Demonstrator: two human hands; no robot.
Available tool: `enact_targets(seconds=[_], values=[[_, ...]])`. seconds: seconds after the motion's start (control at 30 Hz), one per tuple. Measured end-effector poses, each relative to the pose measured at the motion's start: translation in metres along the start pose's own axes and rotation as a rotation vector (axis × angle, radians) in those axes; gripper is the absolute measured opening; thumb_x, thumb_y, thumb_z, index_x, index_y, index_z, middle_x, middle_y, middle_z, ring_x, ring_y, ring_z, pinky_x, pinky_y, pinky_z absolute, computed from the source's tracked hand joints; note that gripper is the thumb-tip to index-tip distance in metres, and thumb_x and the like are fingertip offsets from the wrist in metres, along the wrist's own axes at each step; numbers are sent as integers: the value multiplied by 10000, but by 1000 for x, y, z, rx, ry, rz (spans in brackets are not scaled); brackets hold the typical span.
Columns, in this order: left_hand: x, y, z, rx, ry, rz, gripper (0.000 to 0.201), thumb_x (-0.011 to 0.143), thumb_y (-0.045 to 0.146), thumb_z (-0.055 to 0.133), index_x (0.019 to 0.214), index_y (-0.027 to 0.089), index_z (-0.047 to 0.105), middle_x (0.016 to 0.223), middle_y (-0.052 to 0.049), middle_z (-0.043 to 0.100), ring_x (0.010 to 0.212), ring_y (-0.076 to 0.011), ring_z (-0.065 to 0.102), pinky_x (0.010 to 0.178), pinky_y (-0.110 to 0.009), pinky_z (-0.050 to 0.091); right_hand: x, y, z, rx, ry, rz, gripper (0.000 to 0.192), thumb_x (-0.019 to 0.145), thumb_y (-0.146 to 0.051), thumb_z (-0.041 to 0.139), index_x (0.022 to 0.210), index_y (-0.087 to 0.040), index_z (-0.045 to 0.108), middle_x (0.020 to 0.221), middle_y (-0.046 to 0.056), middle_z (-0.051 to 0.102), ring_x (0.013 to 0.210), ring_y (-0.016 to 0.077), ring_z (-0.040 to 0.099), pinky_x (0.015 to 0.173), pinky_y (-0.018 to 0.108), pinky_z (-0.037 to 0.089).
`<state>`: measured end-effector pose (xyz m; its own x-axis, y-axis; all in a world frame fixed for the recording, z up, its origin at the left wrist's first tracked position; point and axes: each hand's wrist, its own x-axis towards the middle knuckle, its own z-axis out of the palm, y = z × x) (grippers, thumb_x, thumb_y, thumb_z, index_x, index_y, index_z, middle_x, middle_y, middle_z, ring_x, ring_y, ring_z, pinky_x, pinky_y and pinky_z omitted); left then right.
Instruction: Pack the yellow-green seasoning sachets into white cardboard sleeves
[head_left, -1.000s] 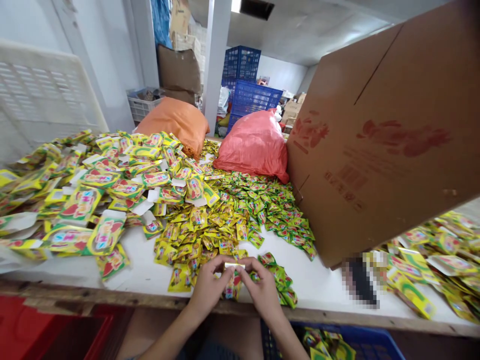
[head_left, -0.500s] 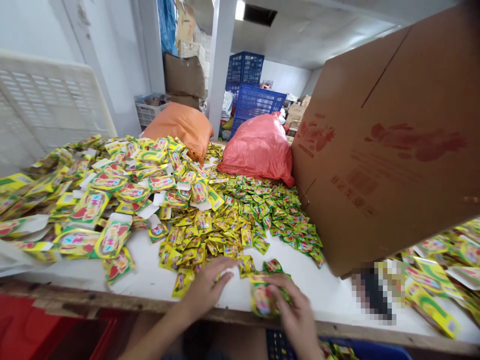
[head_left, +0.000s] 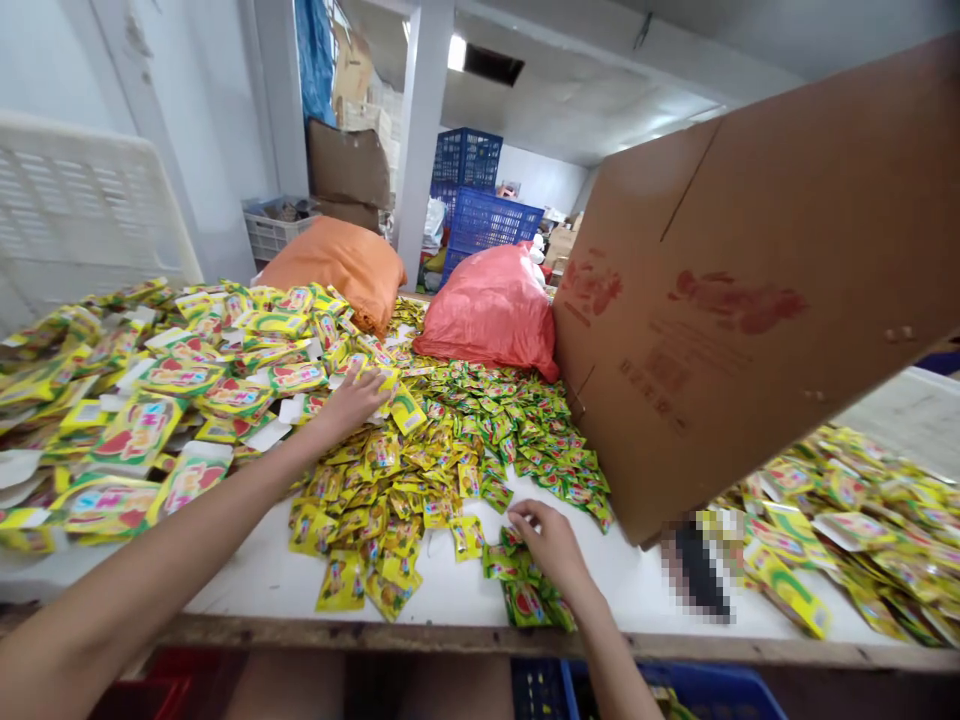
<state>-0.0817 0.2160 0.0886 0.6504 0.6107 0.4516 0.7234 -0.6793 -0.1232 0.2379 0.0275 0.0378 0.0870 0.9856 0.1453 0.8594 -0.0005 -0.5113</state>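
My left hand [head_left: 354,398] is stretched out across the white table [head_left: 645,585], its fingers spread on a flat printed carton [head_left: 396,392] at the edge of the big pile of flat cartons [head_left: 180,380]. My right hand [head_left: 550,543] rests near the table's front edge, fingertips on a small heap of green sachets [head_left: 525,590]. A wide spread of small yellow-green sachets [head_left: 465,450] lies between the two hands.
A large tilted cardboard box [head_left: 750,300] stands at the right, with more flat cartons [head_left: 847,510] behind it. An orange sack [head_left: 337,260] and a red sack [head_left: 491,310] lie at the back. A blue crate [head_left: 697,690] sits under the table edge. A white crate [head_left: 82,210] leans at the left.
My left hand has left the table's front edge and reached far forward to the carton pile. My right hand has set its folded carton down and moved onto the green sachets.
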Motion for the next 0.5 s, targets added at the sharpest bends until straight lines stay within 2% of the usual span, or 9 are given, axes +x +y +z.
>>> enact_targets(seconds=[0.07,0.13,0.2,0.27,0.33,0.4,0.5], values=[[-9,5,-15,-22,55,-60,299,766,43,414,985,169,575,1150,-130,580,1211,-274,405,1034,-518,178,29,-2,18,-47,25,46,169,798,-276,488,804,-204,641,840,42,683,738,189,624,682,285,448],[-22,15,-31,-123,116,-166,198,771,158,480,950,156,565,1047,-127,611,1098,-284,490,980,-484,286,49,4,28,-89,39,98,151,755,-275,557,859,-189,625,891,65,671,809,208,611,712,298,422],[-38,30,-43,-301,150,-309,199,778,272,508,939,161,546,934,-92,628,909,-252,575,844,-398,416,61,12,35,-133,27,150,275,690,-286,638,937,-173,594,903,78,660,838,222,598,715,299,404],[-57,48,-47,-517,165,-461,260,782,351,515,973,174,519,883,-52,633,767,-208,601,713,-322,463,66,19,40,-166,-10,190,409,630,-293,697,994,-165,561,866,67,656,815,217,596,701,288,393],[-76,66,-45,-737,201,-592,364,764,393,541,1047,171,487,933,-54,642,798,-204,614,710,-304,478,66,23,43,-192,-60,212,415,612,-310,713,970,-161,565,810,53,651,770,212,594,679,282,384],[-92,81,-41,-937,236,-697,446,737,407,575,1089,151,477,1007,-83,646,908,-227,609,784,-329,479,64,25,42,-213,-115,209,290,626,-327,699,842,-163,596,742,43,639,731,211,584,659,283,375],[-107,100,-37,-1204,211,-767,416,715,401,601,1028,132,555,1011,-106,667,961,-260,599,831,-368,469,61,23,32,-222,-179,130,159,652,-310,669,668,-171,594,714,34,618,756,211,559,678,285,363]])
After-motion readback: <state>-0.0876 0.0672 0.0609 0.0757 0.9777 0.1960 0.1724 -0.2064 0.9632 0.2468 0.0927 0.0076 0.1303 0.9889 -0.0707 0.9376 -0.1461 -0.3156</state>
